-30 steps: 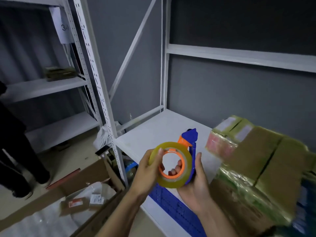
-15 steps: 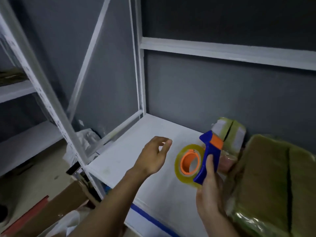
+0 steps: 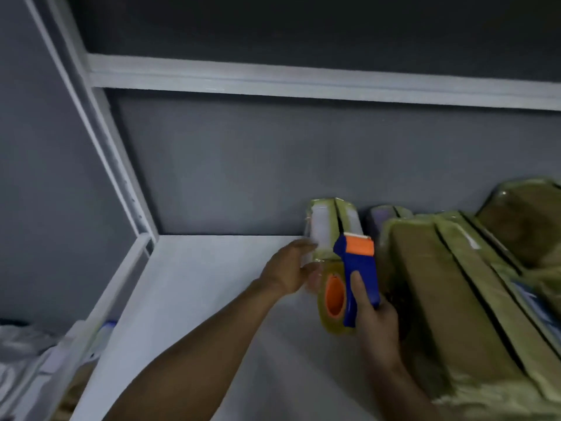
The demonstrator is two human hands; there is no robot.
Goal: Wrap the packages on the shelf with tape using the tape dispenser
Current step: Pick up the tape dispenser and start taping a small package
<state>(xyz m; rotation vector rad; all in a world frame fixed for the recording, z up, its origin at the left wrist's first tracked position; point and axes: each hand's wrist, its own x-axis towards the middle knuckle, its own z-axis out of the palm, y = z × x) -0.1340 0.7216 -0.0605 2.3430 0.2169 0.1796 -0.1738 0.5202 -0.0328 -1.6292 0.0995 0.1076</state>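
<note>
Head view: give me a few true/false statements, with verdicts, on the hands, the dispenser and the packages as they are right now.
1. The right hand grips the blue tape dispenser by its handle. True.
2. The left hand holds the tape roll. False: the roll sits on the dispenser, and the left hand reaches to the small package by the back wall.
3. The roll's core is orange. True.
4. The packages lie at the left end of the shelf. False: they lie on its right part.
</note>
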